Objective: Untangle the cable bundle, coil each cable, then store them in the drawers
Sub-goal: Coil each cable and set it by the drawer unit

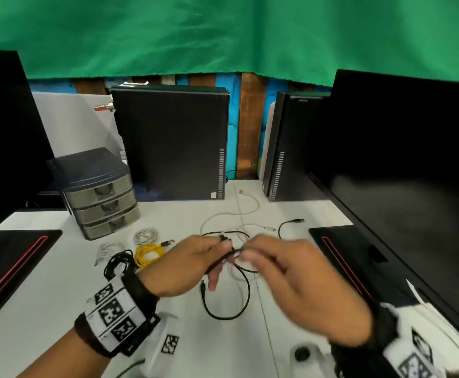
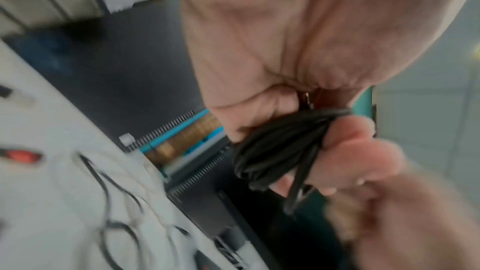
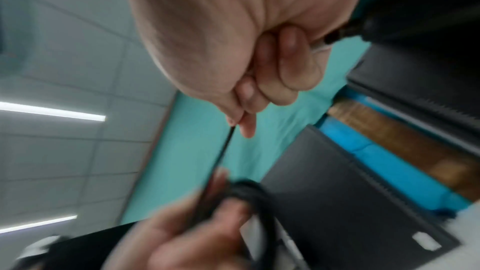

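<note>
right now the left hand [image 1: 180, 264] clenches a half-wound black cable [image 2: 275, 147] above the desk's [image 1: 59, 282] middle, while the right hand [image 1: 302, 279] pinches its free strand. slack could loosen the coil, or its tail might snag the white cable [image 1: 246, 211] lying beneath.

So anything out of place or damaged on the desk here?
Nothing looks damaged. A white cable and a short black cable lie loose on the desk, uncoiled. Four coiled cables, including the yellow coil, sit outside the closed drawer unit.
</note>
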`<state>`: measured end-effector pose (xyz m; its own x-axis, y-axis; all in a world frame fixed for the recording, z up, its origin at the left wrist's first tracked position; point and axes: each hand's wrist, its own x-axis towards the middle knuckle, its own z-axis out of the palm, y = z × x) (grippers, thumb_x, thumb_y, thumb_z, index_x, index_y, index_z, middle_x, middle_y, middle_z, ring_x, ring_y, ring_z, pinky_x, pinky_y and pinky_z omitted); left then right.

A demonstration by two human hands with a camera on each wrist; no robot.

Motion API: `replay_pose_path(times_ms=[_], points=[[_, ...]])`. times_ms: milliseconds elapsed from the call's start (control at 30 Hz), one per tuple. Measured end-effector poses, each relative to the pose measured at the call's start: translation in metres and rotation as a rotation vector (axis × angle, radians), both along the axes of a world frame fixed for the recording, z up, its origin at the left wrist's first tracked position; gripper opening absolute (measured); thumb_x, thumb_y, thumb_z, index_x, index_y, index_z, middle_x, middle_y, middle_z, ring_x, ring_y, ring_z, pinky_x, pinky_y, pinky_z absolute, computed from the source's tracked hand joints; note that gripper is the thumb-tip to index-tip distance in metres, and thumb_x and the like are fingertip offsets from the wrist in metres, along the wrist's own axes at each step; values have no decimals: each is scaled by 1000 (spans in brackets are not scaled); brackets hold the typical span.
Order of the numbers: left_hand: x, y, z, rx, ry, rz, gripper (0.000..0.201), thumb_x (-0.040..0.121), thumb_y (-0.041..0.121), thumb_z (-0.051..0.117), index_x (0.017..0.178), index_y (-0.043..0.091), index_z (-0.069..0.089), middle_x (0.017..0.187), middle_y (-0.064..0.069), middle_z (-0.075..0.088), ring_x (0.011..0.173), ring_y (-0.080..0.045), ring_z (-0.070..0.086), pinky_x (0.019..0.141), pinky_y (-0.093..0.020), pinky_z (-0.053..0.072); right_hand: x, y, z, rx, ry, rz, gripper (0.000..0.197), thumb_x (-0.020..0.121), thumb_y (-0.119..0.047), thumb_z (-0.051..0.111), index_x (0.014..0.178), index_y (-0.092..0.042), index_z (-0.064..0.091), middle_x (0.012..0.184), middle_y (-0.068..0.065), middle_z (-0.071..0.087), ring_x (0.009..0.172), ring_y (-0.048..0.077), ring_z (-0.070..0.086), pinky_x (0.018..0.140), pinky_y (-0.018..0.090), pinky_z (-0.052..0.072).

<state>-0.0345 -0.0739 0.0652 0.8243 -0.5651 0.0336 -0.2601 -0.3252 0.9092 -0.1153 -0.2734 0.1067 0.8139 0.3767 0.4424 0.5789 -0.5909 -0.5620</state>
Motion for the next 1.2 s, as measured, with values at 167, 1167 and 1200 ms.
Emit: replay_pose_path(times_ms=[167,1167,1200], points=[[-28,-9,22,-494,458,-254,61,98,48,34,80,3,70,43,1,38,38,-15,45,75,-27,50,22,-18,-29,319,76,-183,20,101,-23,54,99,-24,75,88,-9,73,84,12,67,77,21,50],[-35,-18,-2,-112,-441,123,30,101,50,37,80,35,51,64,15,50,59,-3,43,58,-17,36,-2,-5,-25,416,311,57,25,102,-25,52,125,-28,63,98,-16,69,77,0,65,69,14,48],[-32,-15,-1,-147,-405,161,35,99,55,35,79,31,50,63,13,48,58,-3,41,57,-19,36,-1,-8,-25,479,350,52,25,100,-26,53,122,-27,64,92,-12,68,63,1,59,61,13,44]])
